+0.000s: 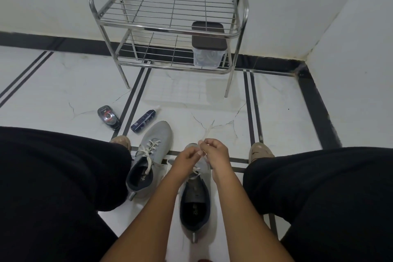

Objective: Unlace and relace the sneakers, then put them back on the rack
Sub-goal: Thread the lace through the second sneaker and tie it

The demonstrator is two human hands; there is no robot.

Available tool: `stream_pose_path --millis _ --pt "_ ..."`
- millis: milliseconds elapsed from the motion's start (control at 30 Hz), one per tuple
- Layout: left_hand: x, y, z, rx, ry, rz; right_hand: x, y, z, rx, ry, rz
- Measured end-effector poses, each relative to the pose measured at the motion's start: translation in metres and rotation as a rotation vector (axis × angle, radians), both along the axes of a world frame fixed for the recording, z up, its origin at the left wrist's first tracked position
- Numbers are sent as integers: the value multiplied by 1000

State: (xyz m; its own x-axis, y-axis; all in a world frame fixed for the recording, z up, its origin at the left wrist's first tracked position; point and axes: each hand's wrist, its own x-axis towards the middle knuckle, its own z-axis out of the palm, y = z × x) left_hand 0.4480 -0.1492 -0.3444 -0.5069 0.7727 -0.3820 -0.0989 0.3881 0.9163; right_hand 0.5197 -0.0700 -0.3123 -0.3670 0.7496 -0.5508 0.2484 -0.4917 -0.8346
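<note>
Seated person, black trousers, works over two grey sneakers on white tile floor. L to R: shoe-polish tin [108, 117] and spray bottle [145, 120] lie on floor; laced sneaker [153, 151] beside left foot; left hand [187, 156] and right hand [214, 151] both pinch white lace [207, 132] above 2nd sneaker [194, 204] btwn knees. Steel rack [170, 27] stands at wall, lidded box [207, 49] on lower shelf.

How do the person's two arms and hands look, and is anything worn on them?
Both forearms are bare up to the frame's bottom edge: no sleeves show. The left hand and right hand wear no gloves, and no watch, bracelet or ring is visible. The fingernails look short and pale. Black trousers cover both legs.
</note>
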Motion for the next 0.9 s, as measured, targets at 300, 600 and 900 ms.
stream_pose_path --millis 300,600,900 --pt "-21 -9 -16 -296 362 -97 7 13 -6 2 -64 -31" --pt "-12 -4 -11 -160 229 -52 11 9 -12 128 -266 241" --pt "-18 -6 -18 -203 203 10 11 11 -19 83 -203 173"
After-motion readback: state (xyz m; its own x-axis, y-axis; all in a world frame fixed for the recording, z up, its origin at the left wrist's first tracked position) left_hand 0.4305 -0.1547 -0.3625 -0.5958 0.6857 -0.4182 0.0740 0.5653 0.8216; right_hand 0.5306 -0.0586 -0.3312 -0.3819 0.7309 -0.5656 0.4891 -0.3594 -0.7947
